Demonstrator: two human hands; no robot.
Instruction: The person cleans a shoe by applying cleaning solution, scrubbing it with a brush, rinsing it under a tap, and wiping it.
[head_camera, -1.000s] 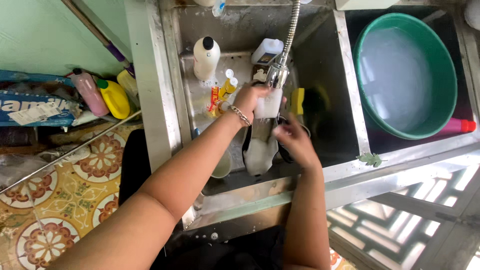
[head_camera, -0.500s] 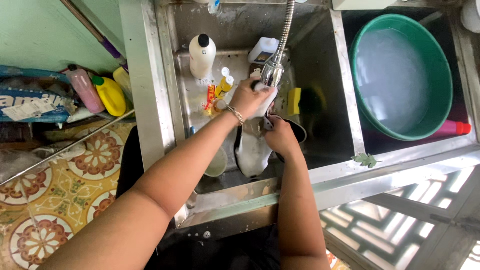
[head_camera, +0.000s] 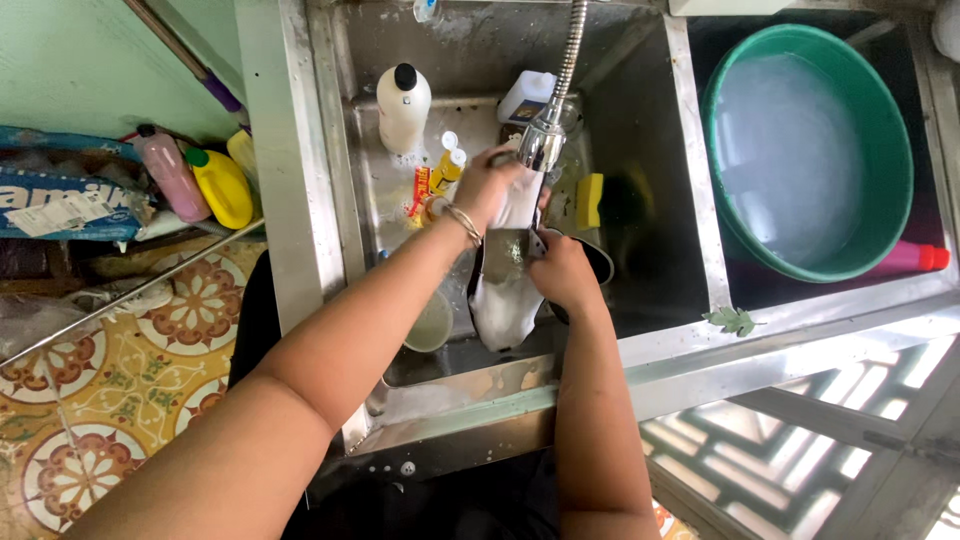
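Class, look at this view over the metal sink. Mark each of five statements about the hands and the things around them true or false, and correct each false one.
1. Both hands, left hand and right hand, hold the white shoe over the steel sink. True.
2. The big round green basin lies on the tiled floor. False: it sits in the compartment right of the sink.
3. A white bottle with a black cap stands at the back of the sink. True.
4. The left wrist is bare. False: it wears a thin metal bangle.
5. A small green leaf lies on the sink's front rim. True.
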